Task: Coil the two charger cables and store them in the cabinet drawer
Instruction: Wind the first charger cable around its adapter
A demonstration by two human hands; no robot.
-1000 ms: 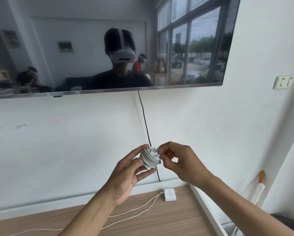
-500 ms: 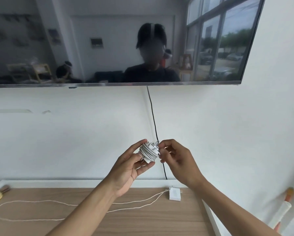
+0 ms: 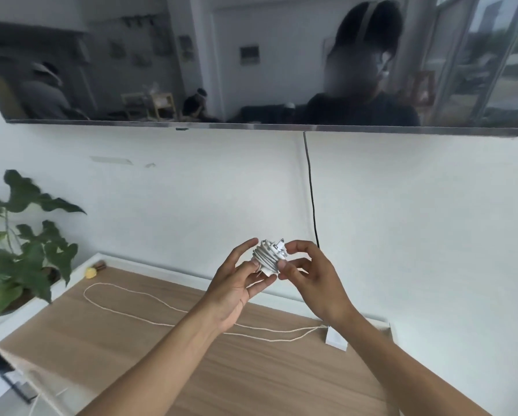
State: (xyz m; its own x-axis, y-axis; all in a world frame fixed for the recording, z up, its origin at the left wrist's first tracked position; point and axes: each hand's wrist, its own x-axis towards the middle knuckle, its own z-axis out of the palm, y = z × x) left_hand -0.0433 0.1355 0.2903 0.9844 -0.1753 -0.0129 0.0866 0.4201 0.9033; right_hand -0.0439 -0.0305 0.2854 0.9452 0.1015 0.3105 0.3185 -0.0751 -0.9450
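Coiled charger cable [image 3: 269, 259] is hanging above the counter's [image 3: 251, 370] back edge, the left hand [image 3: 239, 283] gripping one side, the right hand [image 3: 308, 283] pinching the other. Loose cable [image 3: 161, 304] is lying across the counter, its adapter [image 3: 336, 340] near the back right corner.
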